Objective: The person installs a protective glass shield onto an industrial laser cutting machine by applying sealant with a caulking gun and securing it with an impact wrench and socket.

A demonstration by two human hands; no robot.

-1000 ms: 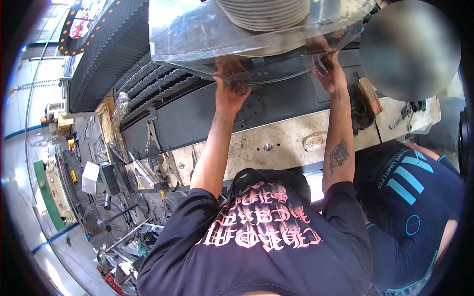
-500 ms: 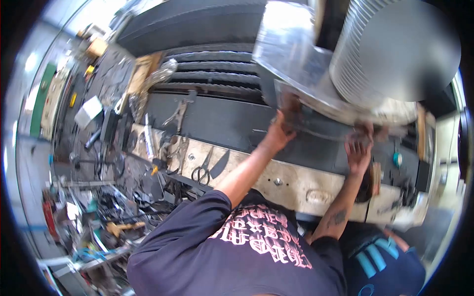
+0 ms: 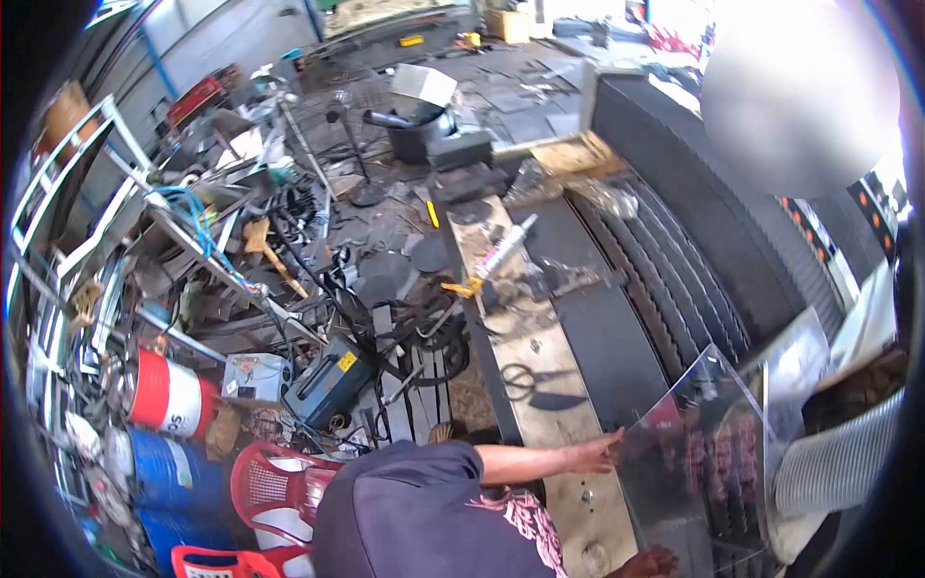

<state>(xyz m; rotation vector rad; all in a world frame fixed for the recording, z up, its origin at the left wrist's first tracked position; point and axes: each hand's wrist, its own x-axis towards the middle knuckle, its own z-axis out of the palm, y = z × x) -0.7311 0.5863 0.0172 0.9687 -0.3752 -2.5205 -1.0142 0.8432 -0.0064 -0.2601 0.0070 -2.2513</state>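
Note:
A clear plastic sheet (image 3: 708, 453) stands tilted over the dark bench, and the pink print of my shirt reflects in it. My left hand (image 3: 590, 454) reaches out to the sheet's near left edge, fingers together, gripping the edge. Lower down, at the bottom of the view, my right hand (image 3: 650, 563) has its fingers curled at the same edge, partly cut off by the frame. Close behind the sheet is a ribbed flexible duct (image 3: 838, 462). Black-handled scissors (image 3: 525, 382) and a dark pointed blade (image 3: 559, 400) lie on the pale bench strip (image 3: 540, 352) left of my left hand.
Toothed slats (image 3: 665, 279) run along the bench. A sealant tube (image 3: 506, 247) and a clamp-like tool (image 3: 568, 277) lie farther along. Scrap, a green machine (image 3: 330, 380), red chairs (image 3: 275, 482) and drums (image 3: 169, 393) crowd the left floor. A pale blur covers the upper right.
My view has swung left, bringing the floor, drums and chairs in. The sheet at my hands now shows at a steeper tilt. The duct sits lower right, and the other person is out of view.

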